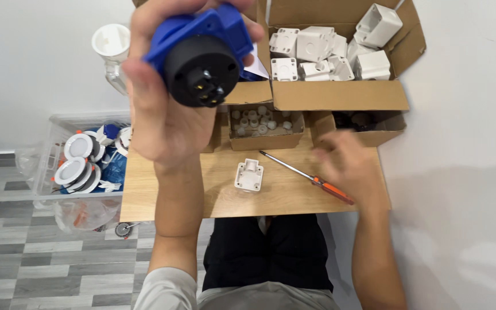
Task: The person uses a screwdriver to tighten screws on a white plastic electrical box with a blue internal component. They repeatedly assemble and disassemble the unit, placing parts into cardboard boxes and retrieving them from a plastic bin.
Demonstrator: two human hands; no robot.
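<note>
Left hand (162, 109): raised near the camera, fingers wrapped around a blue and black socket plug (202, 54), at 11 o'clock.
Right hand (351, 166): blurred, lowered over the counter (162, 189) at 3 o'clock, fingers loosely spread, holding nothing.
Orange-handled screwdriver (311, 178): just beside the right hand.
White bracket (249, 175): centre of the counter.
Cardboard box (340, 95): at 1 o'clock, filled with white housings.

Two bare forearms were seen from above, with no watch, ring or glove on either. The left hand (165, 109) was shown sharply, fingers and palm uncovered; the right hand (348, 166) was blurred, so its details could not be made out. A short, light grey sleeve was worn at the left shoulder, and the same pale cloth appeared to cover the chest. Black trousers or shorts were worn below the table edge.
</note>
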